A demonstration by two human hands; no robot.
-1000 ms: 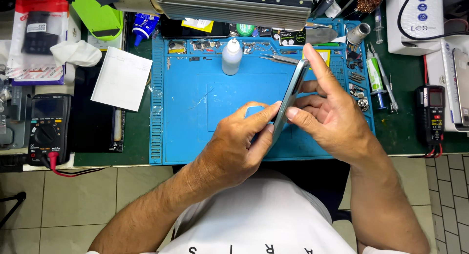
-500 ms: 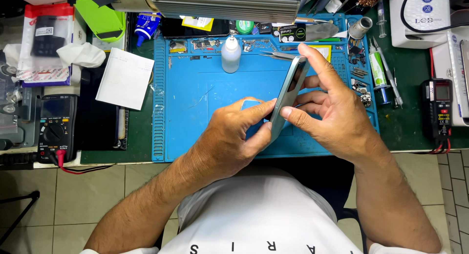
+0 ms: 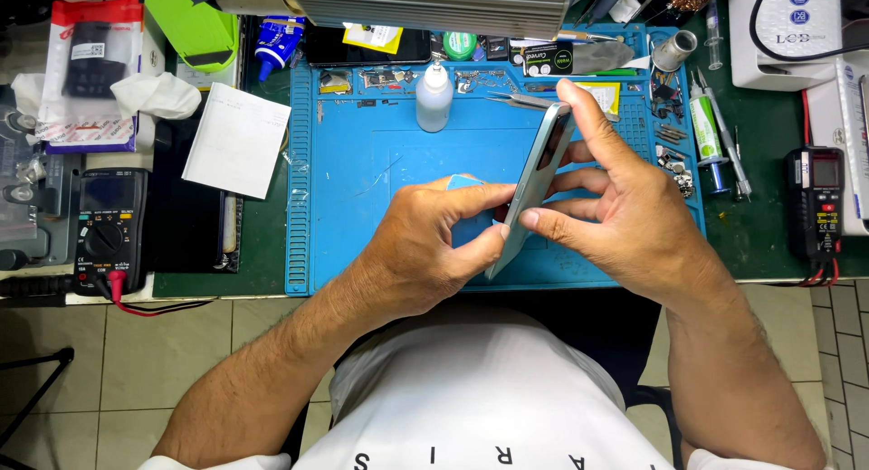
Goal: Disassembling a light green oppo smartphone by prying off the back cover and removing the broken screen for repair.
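the right hand (image 3: 634, 221) and left hand (image 3: 425, 239) pinch a thin phone (image 3: 534, 185) on its edge, tilted above the blue mat (image 3: 362, 162). it looks stiff, smooth, slippery and easy to break, so hold its sides.

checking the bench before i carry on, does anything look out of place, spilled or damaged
Nothing looks spilled or broken. The phone is held on edge between the left hand and right hand above the blue mat. Small screws and parts lie loose along the mat's right side, cluttered but not spilled.
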